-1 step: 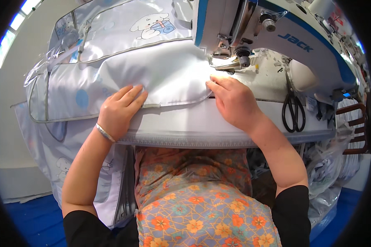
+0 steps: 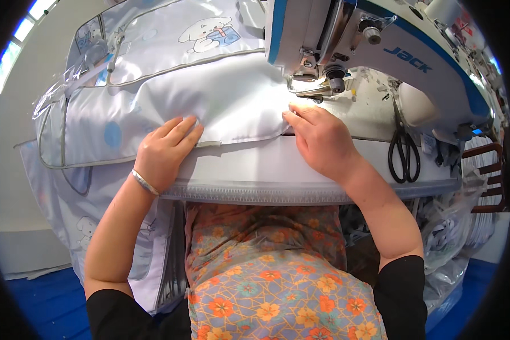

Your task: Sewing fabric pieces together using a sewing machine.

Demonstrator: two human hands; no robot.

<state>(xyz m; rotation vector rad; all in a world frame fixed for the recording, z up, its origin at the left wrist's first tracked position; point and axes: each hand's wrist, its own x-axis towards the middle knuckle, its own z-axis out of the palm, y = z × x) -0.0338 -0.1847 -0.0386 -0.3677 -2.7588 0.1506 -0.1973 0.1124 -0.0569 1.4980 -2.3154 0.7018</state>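
A pale white-grey fabric piece (image 2: pixel 232 96) with grey piping and a printed white puppy lies across the sewing table, its right end under the head of a sewing machine (image 2: pixel 306 62). On its near edge rests my left hand (image 2: pixel 163 153), fingers stretched out flat on the cloth beside a strip of grey piping. My right hand (image 2: pixel 320 133) is closed at the fabric's right corner, thumb and fingers pinching the edge just in front of the presser foot area. The needle itself cannot be made out in the bright lamp light.
Black-handled scissors (image 2: pixel 404 153) lie on the table right of my right hand. A ruler strip (image 2: pixel 255 193) runs along the front edge. More printed fabric (image 2: pixel 51 181) hangs off the left side. Clear plastic bags (image 2: pixel 450 243) hang at the lower right, and thread scraps dot the machine bed.
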